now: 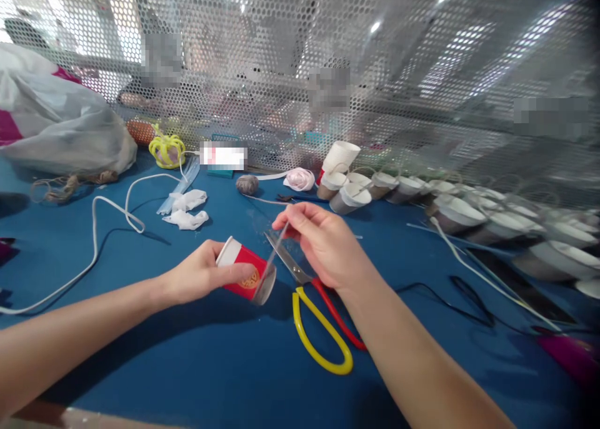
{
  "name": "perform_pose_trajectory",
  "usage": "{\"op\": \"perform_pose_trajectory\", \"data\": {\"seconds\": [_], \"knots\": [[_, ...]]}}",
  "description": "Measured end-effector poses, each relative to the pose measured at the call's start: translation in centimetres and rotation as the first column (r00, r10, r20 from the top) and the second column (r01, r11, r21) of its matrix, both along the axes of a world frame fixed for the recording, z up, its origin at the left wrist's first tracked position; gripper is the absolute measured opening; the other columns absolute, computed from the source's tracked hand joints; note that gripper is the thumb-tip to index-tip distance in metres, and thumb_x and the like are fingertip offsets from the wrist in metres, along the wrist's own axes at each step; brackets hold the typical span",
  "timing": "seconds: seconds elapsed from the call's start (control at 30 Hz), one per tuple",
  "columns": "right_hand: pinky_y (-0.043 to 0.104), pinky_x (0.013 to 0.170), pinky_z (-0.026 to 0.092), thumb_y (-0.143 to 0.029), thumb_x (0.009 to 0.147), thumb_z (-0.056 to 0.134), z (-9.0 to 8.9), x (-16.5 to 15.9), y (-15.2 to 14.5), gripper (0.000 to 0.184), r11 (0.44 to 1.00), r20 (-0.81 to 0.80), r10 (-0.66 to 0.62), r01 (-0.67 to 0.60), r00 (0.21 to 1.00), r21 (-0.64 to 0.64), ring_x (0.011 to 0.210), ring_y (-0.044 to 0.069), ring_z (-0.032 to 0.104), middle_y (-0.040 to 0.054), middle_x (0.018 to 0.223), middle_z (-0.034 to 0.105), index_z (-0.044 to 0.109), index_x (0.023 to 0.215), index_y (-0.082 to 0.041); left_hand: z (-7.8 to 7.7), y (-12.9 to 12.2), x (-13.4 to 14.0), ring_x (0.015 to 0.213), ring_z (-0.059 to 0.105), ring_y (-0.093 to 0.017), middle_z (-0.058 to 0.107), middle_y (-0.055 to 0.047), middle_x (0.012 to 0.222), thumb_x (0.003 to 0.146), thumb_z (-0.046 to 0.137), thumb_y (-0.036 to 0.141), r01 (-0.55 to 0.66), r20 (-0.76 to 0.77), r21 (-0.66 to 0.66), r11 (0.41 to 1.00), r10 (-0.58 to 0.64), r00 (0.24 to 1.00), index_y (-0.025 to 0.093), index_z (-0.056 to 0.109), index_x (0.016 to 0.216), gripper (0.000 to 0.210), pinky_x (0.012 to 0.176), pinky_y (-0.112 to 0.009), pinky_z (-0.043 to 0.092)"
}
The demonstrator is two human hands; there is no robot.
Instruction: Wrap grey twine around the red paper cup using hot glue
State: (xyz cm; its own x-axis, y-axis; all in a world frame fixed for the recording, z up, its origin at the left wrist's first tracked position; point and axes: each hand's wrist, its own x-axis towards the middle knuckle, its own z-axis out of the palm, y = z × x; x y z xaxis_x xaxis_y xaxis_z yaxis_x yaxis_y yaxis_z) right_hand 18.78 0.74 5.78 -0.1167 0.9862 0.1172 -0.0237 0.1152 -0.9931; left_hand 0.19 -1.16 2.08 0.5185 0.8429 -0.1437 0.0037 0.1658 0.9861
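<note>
The red and white paper cup [237, 260] is held by the left hand [206, 269] above the blue tabletop [210, 366]. It is tipped, with its white rim to the left and its gray end to the right. This grip is curled round the cup, with the thumb laid along the side. The gray yarn [273, 254] is pinched by the right hand [323, 241], with hardly any gap in that grip, and is stretched down to the cup's gray end.

The yarn seems to be wound onto the cup. For this to go well, the yarn should be pulled snug but softly, since thin paper could be squashed by a hard squeeze. Each turn should be set right beside the last one. The loose yarn from the yarn ball [247, 184] should be led clear of the scissors [300, 277], which are placed just under the right hand.

The left fingertips are hidden behind the cup, and so is its far side. Part of the scissors is covered by the right hand. The gray end is blurred, so the turns cannot be counted, and whether any glue has been put there cannot be told. Some gray cups [457, 213] are cut off at the right edge.
</note>
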Motion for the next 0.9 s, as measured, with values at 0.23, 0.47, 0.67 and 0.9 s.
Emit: {"op": "perform_pose_trajectory", "data": {"seconds": [0.23, 0.47, 0.67, 0.9], "knots": [[0.024, 0.062, 0.041, -0.035, 0.079, 0.056, 0.3, 0.4, -0.3, 0.02, 0.971, 0.163, -0.15, 0.114, 0.975, 0.21, 0.061, 0.01, 0.053, -0.0013, 0.065, 0.061, 0.055, 0.067, -0.019, 0.1, -0.1, 0.1, 0.052, 0.051, -0.008, 0.063, 0.0, 0.058, 0.062, 0.072, 0.031, -0.022, 0.042, -0.158, 0.987, 0.029, 0.999, 0.011, 0.063, 0.065, 0.022, 0.051, -0.017, 0.038], [0.024, 0.059, 0.04, -0.034, 0.083, 0.05, -0.5, 0.5, 0.4, 0.024, 0.949, 0.334, -0.209, 0.109, 0.919, 0.295, 0.058, 0.01, 0.051, -0.0005, 0.063, 0.059, 0.053, 0.065, -0.018, 0.6, -1.1, -0.1, 0.051, 0.049, -0.008, 0.062, 0.0, 0.058, 0.065, 0.07, 0.03, 0.033, 0.031, -0.046, 0.998, -0.031, 0.999, 0.01, 0.066, 0.067, 0.02, 0.052, -0.019, 0.04], [0.024, 0.058, 0.038, -0.03, 0.083, 0.05, -0.8, 0.4, 0.4, 0.025, 0.964, 0.435, -0.187, 0.079, 0.881, 0.254, 0.056, 0.009, 0.05, -0.0008, 0.061, 0.059, 0.053, 0.062, -0.017, 1.0, -1.7, -0.3, 0.048, 0.043, -0.006, 0.058, 0.002, 0.055, 0.069, 0.066, 0.023, 0.052, -0.001, 0.075, 0.996, -0.052, 0.999, 0.01, 0.067, 0.071, 0.013, 0.045, -0.016, 0.035], [0.024, 0.061, 0.04, -0.034, 0.084, 0.048, -0.6, 0.4, 0.2, 0.026, 0.956, 0.406, -0.214, 0.105, 0.888, 0.274, 0.059, 0.01, 0.051, -0.0003, 0.063, 0.059, 0.052, 0.064, -0.018, 0.8, -1.4, -0.3, 0.049, 0.046, -0.007, 0.061, 0.001, 0.058, 0.069, 0.066, 0.026, 0.037, -0.019, 0.062, 0.997, -0.036, 0.999, 0.011, 0.067, 0.071, 0.015, 0.047, -0.017, 0.037]]}}
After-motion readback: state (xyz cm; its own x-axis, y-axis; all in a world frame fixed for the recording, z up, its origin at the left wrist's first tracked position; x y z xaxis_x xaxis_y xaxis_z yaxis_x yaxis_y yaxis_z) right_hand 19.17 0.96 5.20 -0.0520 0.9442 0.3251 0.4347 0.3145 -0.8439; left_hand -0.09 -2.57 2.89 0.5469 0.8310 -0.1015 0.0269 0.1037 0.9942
